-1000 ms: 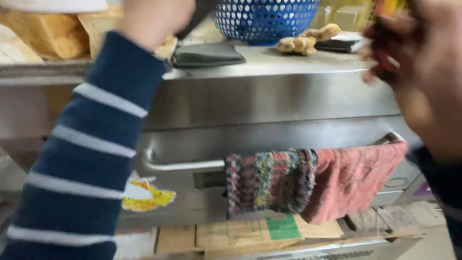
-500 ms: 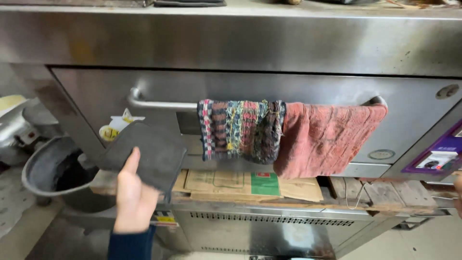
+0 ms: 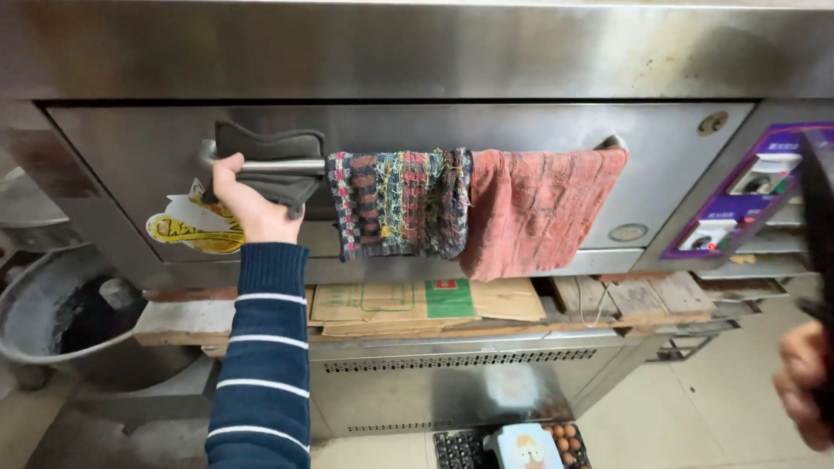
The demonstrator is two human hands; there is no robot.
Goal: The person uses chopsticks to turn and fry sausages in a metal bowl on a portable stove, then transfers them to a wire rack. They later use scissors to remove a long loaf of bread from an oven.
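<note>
Grey pad (image 3: pixel 269 161) now up on handle (image 3: pixel 287 165).

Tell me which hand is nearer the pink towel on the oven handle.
Left. The left hand grips a grey pad on the handle, beyond the checked cloth from the pink towel. The right hand is low, far right.

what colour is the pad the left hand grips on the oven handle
Dark grey pad, in the left hand; head view shows it best.

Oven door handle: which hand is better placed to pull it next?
Left. The left hand already grips the handle bar through a dark pad; the right hand sits far off at the frame edge.
</note>
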